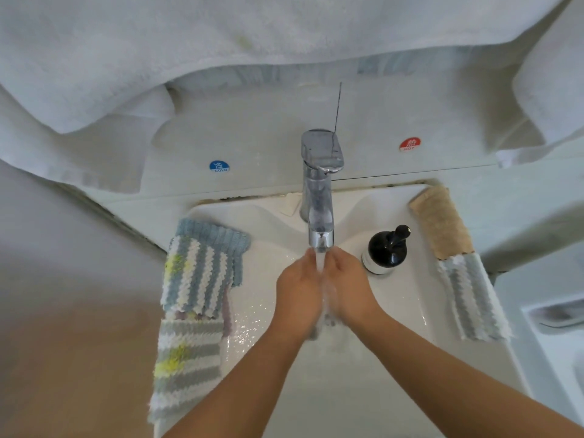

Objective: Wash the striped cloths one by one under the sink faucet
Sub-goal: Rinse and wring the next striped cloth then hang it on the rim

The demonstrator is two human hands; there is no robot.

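Observation:
Water runs from the chrome faucet [319, 197] into the white sink [407, 305]. My left hand [297, 295] and my right hand [347, 289] are together under the stream, palms facing each other. Between them they hold a wet grey striped cloth [313, 332]; only a small bit of it shows below the hands. Several striped cloths [196, 273] lie stacked on the sink's left rim, one grey and white cloth [186, 368] nearest me. On the right rim lie a grey striped cloth [471, 298] and a beige cloth [439, 222].
A black pump bottle [384, 248] stands on the sink just right of the faucet, close to my right hand. White towels [221, 33] hang above the sink. A blue cold sticker [219, 166] and a red hot sticker [409, 144] mark the wall behind.

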